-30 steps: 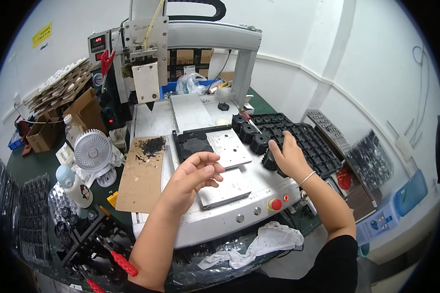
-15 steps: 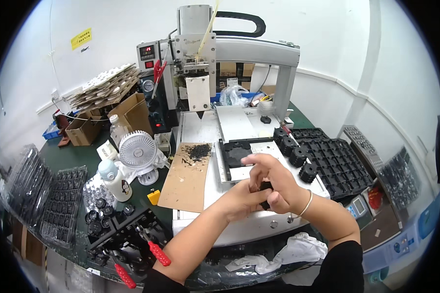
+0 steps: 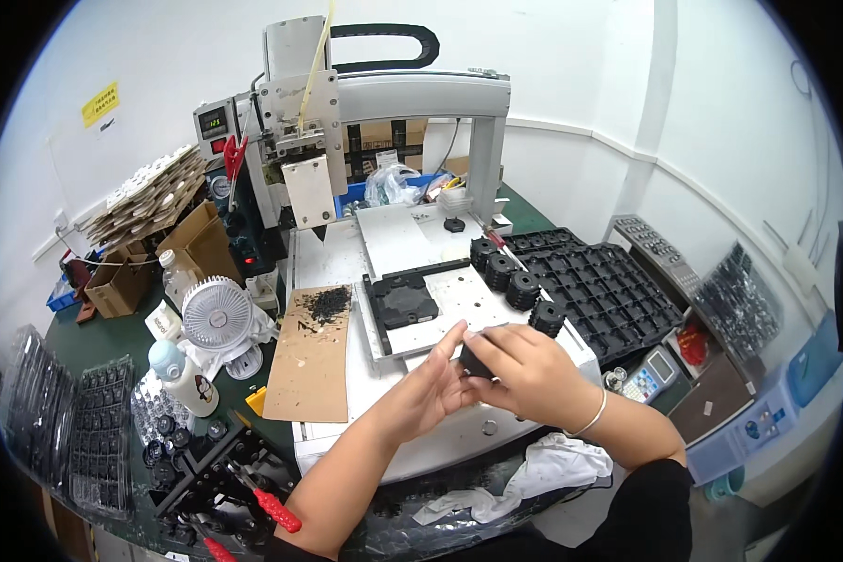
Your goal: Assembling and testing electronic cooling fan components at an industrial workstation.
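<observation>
Above the front of the white machine bed (image 3: 440,429), my two hands meet. My right hand (image 3: 543,379) is closed around a black round part (image 3: 476,362), which its fingers partly cover. Close against it, my left hand (image 3: 429,393) has its fingers stretched out and palm turned up toward the part. Whether the left fingers touch the part I cannot tell. Just beyond my hands, a black square fixture plate (image 3: 405,302) sits in a metal frame on the bed. Stacks of black notched discs (image 3: 523,290) line the bed's right side.
A benchtop machine head (image 3: 306,192) hangs over the bed's rear left. Cardboard with black scraps (image 3: 309,375) lies at left, near a white fan (image 3: 217,316) and a bottle (image 3: 189,386). Black trays (image 3: 599,300) stand right. A red-handled clamp fixture (image 3: 276,510) and white cloth (image 3: 525,478) are in front.
The view has swung right, so the scene sits further left. My left hand's fingers have straightened and its palm turned up; my right fingers have closed over the black part, now more visible.
</observation>
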